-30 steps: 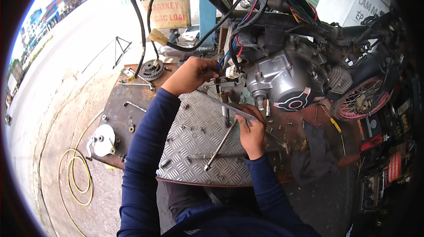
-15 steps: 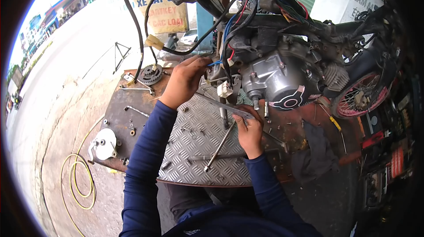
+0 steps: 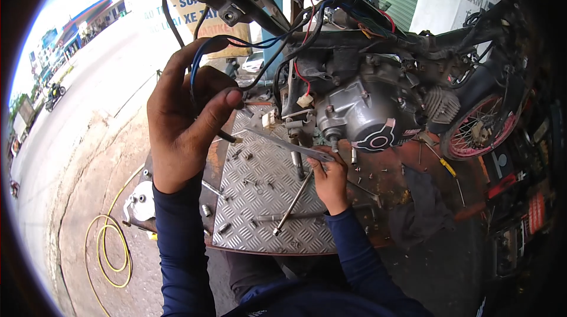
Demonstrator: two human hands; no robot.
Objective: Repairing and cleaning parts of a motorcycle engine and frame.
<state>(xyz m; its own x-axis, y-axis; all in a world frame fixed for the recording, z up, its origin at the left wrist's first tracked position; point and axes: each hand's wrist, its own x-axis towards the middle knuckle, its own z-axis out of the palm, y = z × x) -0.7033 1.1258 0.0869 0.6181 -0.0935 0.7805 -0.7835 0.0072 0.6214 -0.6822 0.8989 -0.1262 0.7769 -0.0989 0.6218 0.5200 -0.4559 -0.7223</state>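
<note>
My left hand [image 3: 183,116] is raised close, left of the motorcycle engine [image 3: 378,107]. Its fingers are curled round blue and black wires [image 3: 204,45] that run from the frame; a cut-looking or connector end hangs below the palm. In my right hand [image 3: 329,184], in front of the engine, a long flat grey strip [image 3: 283,142] is pinched between thumb and fingers; its exact kind cannot be made out. A white connector on a red wire [image 3: 305,100] hangs beside the engine. Behind the strip sits a white plug [image 3: 269,119].
A workbench with a metal tread plate [image 3: 236,228] bears a long metal rod [image 3: 293,203], bolts and small parts. To the right lie a dark cloth [image 3: 422,205], a yellow-handled screwdriver [image 3: 449,167] and a spoked wheel [image 3: 481,125]. A yellow hose [image 3: 106,258] coils on the ground.
My left hand has moved left, up and nearer, drawing the blue and black wires out from beside the engine. The right hand still holds the strip, nearly in place.
</note>
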